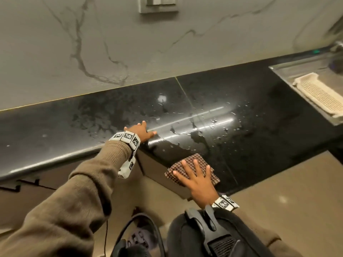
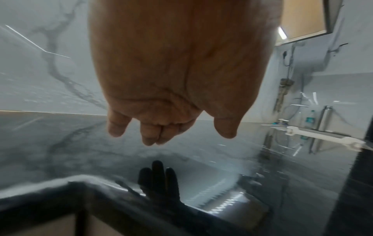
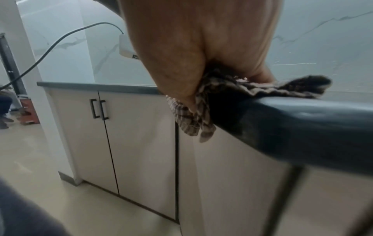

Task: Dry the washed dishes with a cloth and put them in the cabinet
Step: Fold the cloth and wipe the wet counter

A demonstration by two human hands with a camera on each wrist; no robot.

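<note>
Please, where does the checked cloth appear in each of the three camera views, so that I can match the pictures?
Head: the checked cloth lies low, right of centre, on the counter's front edge under the flat right hand.
Left wrist: not in it; only the left hand above the wet counter.
Right wrist: centre, the cloth draped over the counter edge under the hand.
Shared landmark: the black counter.

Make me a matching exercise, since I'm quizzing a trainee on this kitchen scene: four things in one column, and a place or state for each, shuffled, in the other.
Things:
1. checked cloth
2. left hand
3. white rack
4. countertop

Places or states:
A. lying in the sink
B. black, spotted with water
C. pressed flat under the right hand
D. resting on the counter, holding nothing

Pairs: 1-C, 2-D, 3-A, 4-B
</note>
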